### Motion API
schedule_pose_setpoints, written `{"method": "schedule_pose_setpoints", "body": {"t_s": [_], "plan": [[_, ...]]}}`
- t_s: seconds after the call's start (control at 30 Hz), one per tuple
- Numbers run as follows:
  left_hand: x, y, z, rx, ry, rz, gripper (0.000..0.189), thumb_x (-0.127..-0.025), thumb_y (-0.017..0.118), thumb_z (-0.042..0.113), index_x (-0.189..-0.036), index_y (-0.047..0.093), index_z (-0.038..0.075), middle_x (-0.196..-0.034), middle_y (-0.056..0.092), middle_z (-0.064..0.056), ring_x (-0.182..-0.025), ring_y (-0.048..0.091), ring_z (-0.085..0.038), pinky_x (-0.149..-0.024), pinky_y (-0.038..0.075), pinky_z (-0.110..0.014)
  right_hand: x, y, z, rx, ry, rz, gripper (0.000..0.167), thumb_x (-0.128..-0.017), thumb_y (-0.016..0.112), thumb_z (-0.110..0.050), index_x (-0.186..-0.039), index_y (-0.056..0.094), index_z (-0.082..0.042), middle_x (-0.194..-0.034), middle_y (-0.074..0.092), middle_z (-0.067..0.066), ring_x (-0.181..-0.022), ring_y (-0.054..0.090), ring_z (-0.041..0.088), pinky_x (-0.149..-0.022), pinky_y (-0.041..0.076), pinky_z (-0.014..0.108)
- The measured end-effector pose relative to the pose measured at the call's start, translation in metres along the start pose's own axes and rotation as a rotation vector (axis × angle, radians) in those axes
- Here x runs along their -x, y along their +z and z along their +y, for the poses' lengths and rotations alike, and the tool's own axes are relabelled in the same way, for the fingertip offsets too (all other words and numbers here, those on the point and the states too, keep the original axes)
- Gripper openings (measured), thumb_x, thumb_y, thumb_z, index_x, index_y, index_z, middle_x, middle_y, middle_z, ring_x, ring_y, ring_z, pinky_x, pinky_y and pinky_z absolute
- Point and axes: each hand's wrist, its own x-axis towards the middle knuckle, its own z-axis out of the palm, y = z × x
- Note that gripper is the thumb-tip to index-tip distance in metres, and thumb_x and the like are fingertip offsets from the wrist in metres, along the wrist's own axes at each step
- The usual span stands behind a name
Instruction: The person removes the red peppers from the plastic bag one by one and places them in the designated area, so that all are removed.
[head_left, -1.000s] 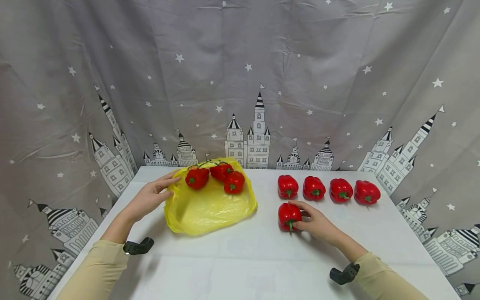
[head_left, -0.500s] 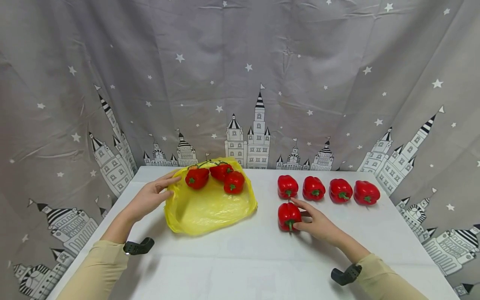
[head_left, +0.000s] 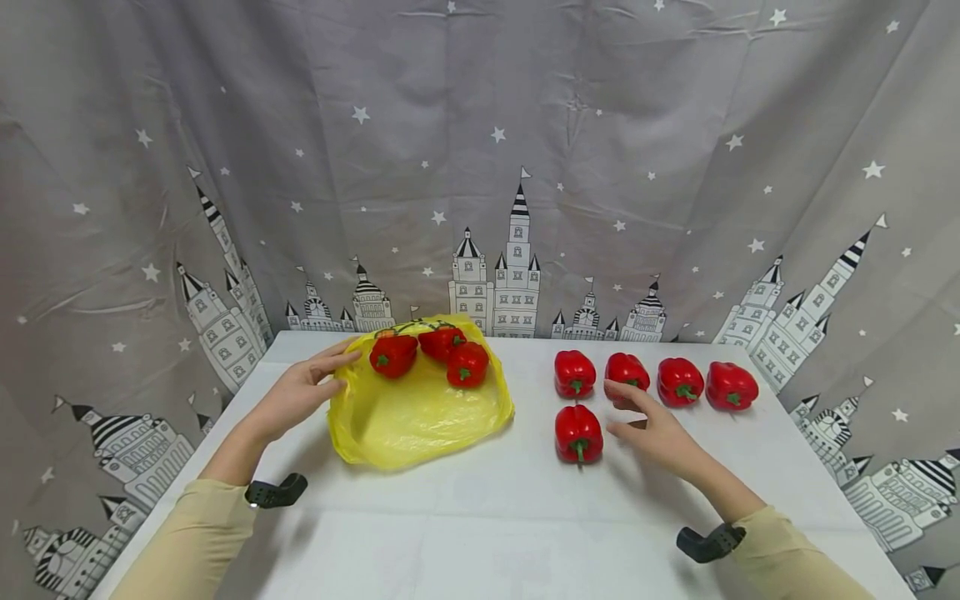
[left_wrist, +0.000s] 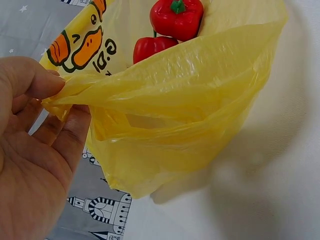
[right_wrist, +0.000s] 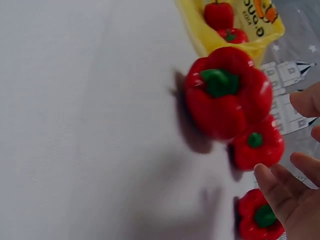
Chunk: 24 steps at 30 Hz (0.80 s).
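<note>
My left hand [head_left: 296, 402] pinches the left edge of a yellow plastic bag [head_left: 420, 425] between thumb and fingers. The bag's mouth gapes toward me, and a printed duck shows on it in the left wrist view. Three red bell peppers [head_left: 468, 367] with green stems lie inside, toward the back. On the right, my right hand [head_left: 663, 440] hovers with fingers spread and nothing in it. Just left of its fingertips sits a single red bell pepper [head_left: 578, 435], stem facing me. In the right wrist view, a gap separates this front pepper [right_wrist: 227, 95] from the fingers.
Behind the front pepper, several more red bell peppers [head_left: 681, 383] stand in a row along the back right. My right fingers partly cover one of them in the head view. A white cloth [head_left: 480, 533] covers the table, and a grey castle-print curtain [head_left: 420, 167] hangs behind.
My right hand has let go of the front bell pepper and drawn back to the right and slightly up. The pepper stays in place. My left hand and the bag have hardly moved.
</note>
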Motion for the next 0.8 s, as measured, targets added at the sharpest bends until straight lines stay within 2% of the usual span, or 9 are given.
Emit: {"method": "schedule_pose_setpoints", "body": {"t_s": [0.13,0.23,0.5,0.7,0.8], "plan": [[0.000,0.000,0.001,-0.003,0.001,0.001,0.050,-0.101,0.055,0.009,-0.150,0.049,0.000,-0.168,0.023,-0.013,-0.151,0.019,-0.047,-0.115,0.027,-0.065,-0.005,-0.001,-0.013,0.009,-0.020,0.034,0.070,-0.092,0.076,-0.020,-0.155,0.044,-0.018,-0.150,0.048,0.018,-0.133,0.048,0.043,-0.097,0.055,0.049],[-0.001,0.000,0.002,-0.005,0.001,0.001,0.050,-0.101,0.055,0.008,-0.150,0.049,0.000,-0.168,0.023,-0.013,-0.151,0.019,-0.047,-0.115,0.027,-0.065,-0.008,0.001,-0.027,-0.004,-0.041,0.028,0.071,-0.091,0.077,-0.017,-0.155,0.045,-0.019,-0.148,0.049,0.018,-0.133,0.048,0.044,-0.097,0.055,0.049],[0.000,0.000,0.004,-0.008,-0.004,0.001,0.051,-0.100,0.054,0.008,-0.150,0.049,0.001,-0.168,0.023,-0.011,-0.151,0.019,-0.046,-0.115,0.027,-0.065,-0.018,0.020,-0.056,-0.054,-0.061,-0.043,0.068,-0.091,0.078,-0.025,-0.151,0.048,-0.036,-0.152,0.047,0.012,-0.130,0.050,0.042,-0.089,0.059,0.043],[0.000,-0.001,0.004,-0.012,0.006,0.002,0.050,-0.101,0.055,0.008,-0.150,0.050,0.001,-0.168,0.024,-0.011,-0.151,0.021,-0.047,-0.115,0.028,-0.064,-0.028,0.038,-0.075,-0.020,-0.083,-0.068,0.067,-0.090,0.077,-0.030,-0.150,0.049,-0.038,-0.147,0.052,0.001,-0.127,0.054,0.030,-0.091,0.058,0.042],[0.000,0.000,0.004,-0.009,0.014,0.001,0.049,-0.101,0.055,0.008,-0.150,0.050,0.002,-0.168,0.024,-0.011,-0.151,0.021,-0.046,-0.115,0.028,-0.064,-0.034,0.047,-0.084,-0.027,-0.101,-0.100,0.066,-0.091,0.076,-0.029,-0.150,0.049,-0.037,-0.145,0.054,0.002,-0.126,0.056,0.027,-0.092,0.058,0.042]]}}
